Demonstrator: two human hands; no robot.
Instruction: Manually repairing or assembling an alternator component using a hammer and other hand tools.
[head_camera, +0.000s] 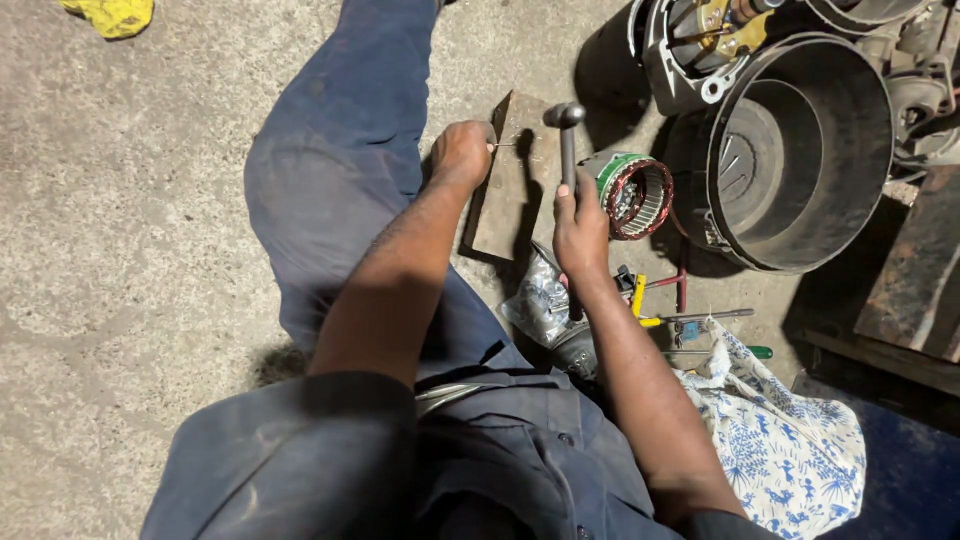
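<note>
Right hand (580, 225) clenched round a hammer (566, 135) raised above a flat metal plate (512, 185) on the concrete floor (120, 250), left hand (462, 152) pinching a small nail (503, 146) against the plate, copper-wound stator (632, 195) just beside.

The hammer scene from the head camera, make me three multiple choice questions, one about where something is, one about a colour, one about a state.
1. Where does the yellow cloth lie?
A. top left on the concrete floor
B. inside the round black housing
C. on the metal block

2. What colour is the pattern on the white cloth?
A. red
B. blue
C. green

3. How is the hammer held?
A. lying flat on the floor
B. head up, in the right hand
C. in both hands

Answers:
1. A, the yellow cloth sits at the upper left corner on bare concrete.
2. B, small blue figures cover the white fabric.
3. B, the right hand grips the handle, its head above the block, while the left hand holds a thin pin at the block.
</note>
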